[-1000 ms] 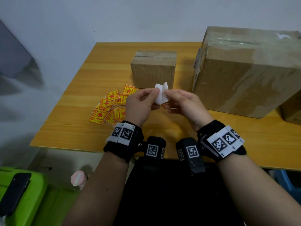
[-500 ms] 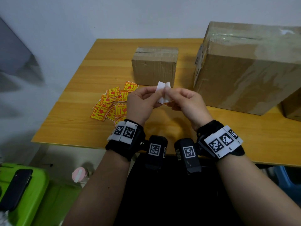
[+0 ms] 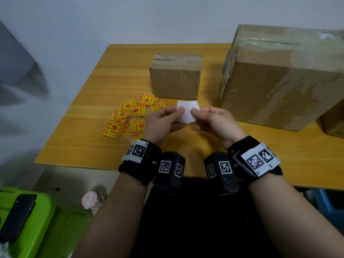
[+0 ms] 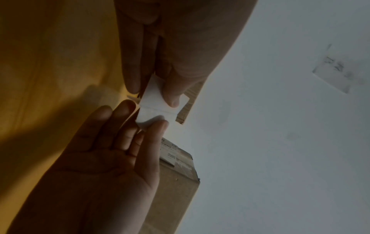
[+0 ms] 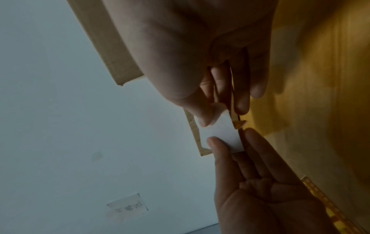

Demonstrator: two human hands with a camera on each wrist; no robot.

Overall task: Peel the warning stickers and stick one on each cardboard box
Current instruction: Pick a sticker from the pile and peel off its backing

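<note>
Head view: a thin, flimsy sticker (image 3: 187,113) is pinched at opposite edges between left hand (image 3: 161,123) and right hand (image 3: 216,122) fingers; corners seem best gripped.

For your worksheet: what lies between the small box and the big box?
Bare table between small box and big box, in the head view.

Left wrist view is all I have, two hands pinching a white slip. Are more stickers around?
Observer: Yes. Loose yellow stickers lie piled on the table, left of the left hand.
Operator: How many boxes?
Observer: Three. A small box stands beyond the white slip, a large box is to its right, and a third box is cut off at the right edge.
Operator: Any labelled yet?
Observer: The faces in the head view show no yellow sticker.
</note>
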